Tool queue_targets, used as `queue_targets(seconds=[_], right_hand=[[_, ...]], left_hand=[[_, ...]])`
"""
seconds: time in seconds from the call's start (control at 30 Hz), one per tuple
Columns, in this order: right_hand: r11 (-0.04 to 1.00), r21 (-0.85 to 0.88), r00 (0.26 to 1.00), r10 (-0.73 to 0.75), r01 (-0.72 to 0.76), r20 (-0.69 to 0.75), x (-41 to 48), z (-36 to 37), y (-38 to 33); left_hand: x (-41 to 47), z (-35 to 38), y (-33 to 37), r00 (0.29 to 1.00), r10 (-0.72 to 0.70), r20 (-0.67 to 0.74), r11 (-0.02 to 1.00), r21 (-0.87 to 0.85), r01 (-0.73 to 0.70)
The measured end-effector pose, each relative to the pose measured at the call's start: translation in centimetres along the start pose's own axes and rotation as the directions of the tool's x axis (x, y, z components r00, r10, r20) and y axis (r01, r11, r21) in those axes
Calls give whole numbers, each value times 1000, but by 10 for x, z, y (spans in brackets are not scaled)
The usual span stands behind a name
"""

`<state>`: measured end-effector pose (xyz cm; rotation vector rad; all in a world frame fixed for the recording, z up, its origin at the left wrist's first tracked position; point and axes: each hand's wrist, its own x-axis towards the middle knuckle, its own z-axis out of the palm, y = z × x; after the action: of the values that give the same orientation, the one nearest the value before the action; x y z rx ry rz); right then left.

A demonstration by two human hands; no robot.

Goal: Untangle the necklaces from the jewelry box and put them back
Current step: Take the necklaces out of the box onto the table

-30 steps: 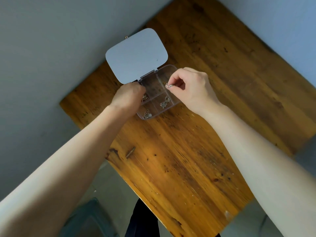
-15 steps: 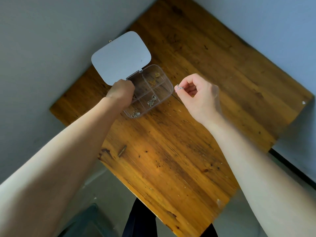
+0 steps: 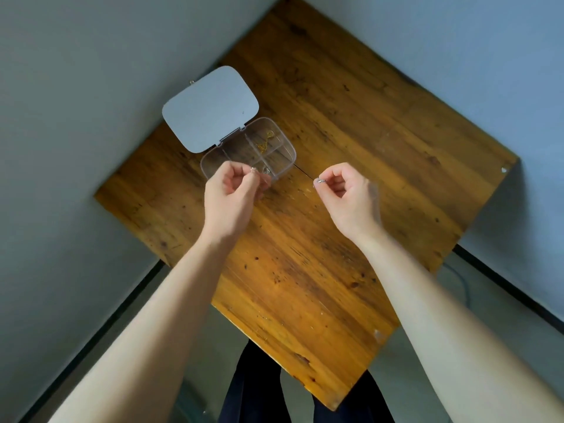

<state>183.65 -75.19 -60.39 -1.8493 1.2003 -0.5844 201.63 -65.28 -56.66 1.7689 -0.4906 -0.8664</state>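
Note:
A clear jewelry box [image 3: 287, 145] with several compartments sits open on the wooden table [image 3: 335, 123], its grey lid [image 3: 210, 108] folded back. A gold necklace [image 3: 265, 141] lies in a far compartment. My right hand [image 3: 348, 195] hovers right of the box, thumb and forefinger pinched on a small silver necklace [image 3: 319, 180]. My left hand [image 3: 233, 193] is at the box's near edge, fingers pinched on another small silver piece [image 3: 267, 170]; whether a chain links the two pieces is too fine to tell.
The table is a small square set corner-on, with grey walls close behind on both sides. Its edges drop to the floor near my forearms. My dark-clothed legs [image 3: 259, 389] show below the near corner.
My left hand left the box's side and turned palm-up, pinching a silver piece at the near edge. My right hand drew farther right from the box with its necklace. The camera view shifted.

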Motion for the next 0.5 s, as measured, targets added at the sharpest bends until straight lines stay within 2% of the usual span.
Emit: queue_targets(seconds=[0.1,0.2,0.4,0.5], right_hand=[[998,-13,998,66,-66,12,-16,3,15],[989,-53,989,140,-138,42,-32,6,31],[944,-143,933,318,-296,167,-58,16,58],[918,-212,905,376,-335,199,-65,21,68]], left_hand=[[-26,11,-11,999,-26,29,993,-113,30],[-40,21,-37,986,-166,24,977,-131,168],[-58,30,-101,906,-422,-30,900,103,423],[-67,29,-119,869,-493,-43,855,163,493]])
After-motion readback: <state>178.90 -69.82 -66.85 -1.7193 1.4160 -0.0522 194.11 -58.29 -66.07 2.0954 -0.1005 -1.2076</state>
